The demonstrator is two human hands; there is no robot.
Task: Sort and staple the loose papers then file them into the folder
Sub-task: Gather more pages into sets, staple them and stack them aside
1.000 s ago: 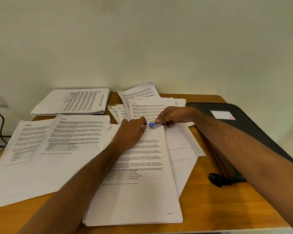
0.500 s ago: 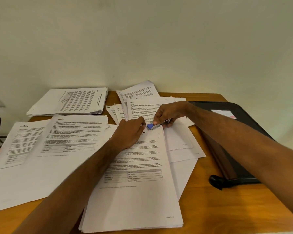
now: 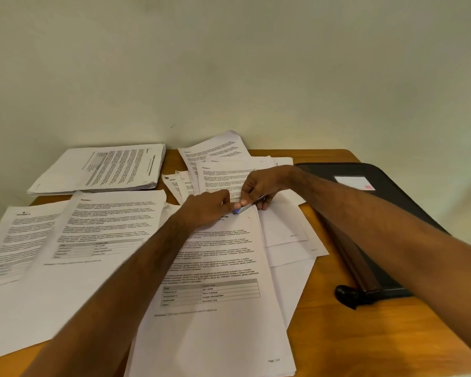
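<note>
At the centre of the desk point(image 3: 365, 336), the left hand point(image 3: 207, 210) rests on the top edge of the front paper stack point(image 3: 215, 295), fingers bent against the sheet. Just beside it, the right hand point(image 3: 259, 189) pinches a small blue-tipped stapler point(image 3: 244, 208) at the stack's top right corner — stapler touching the paper. Loose sheets point(image 3: 283, 240) fan out beneath and behind. Further stacks lie left point(image 3: 65, 254) and far left point(image 3: 101, 170). The black folder point(image 3: 386, 191) lies closed at the desk's right edge — well apart from the hands.
</note>
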